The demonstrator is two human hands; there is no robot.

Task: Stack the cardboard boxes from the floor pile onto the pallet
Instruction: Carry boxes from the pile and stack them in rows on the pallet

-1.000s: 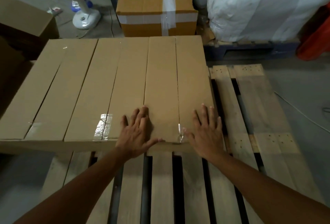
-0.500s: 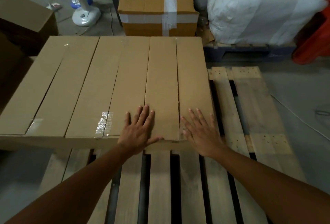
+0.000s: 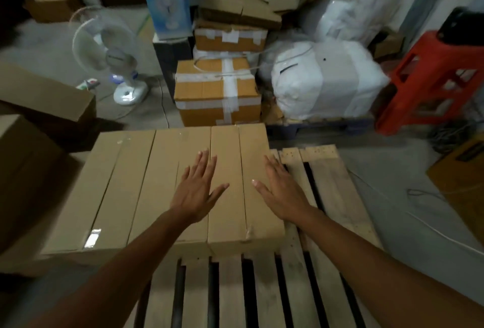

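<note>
wooden pallet lying on a grey concrete floor in a crowded storeroom, its slats running away from the viewer. a row of flat cardboard boxes is lying side by side across the pallet's far left part, leaving the near edge and right-hand slats bare. the left hand is stretching palm-down over the box tops, fingers straight and spread, gripping nothing. the right hand is likewise flat and empty, lying along the right edge of the rightmost box. whether either palm is pressing the cardboard cannot be told (motion blur is softening the whole frame). the pallet's left edge is hidden under the boxes, and both forearms are cut off at the bottom.

beyond the far edge, a taped carton is standing just behind the row, with a white wrapped bundle to its right and a red plastic stool further right. a white pedestal fan is standing at the far left, and more brown cartons are crowding the left side.
</note>
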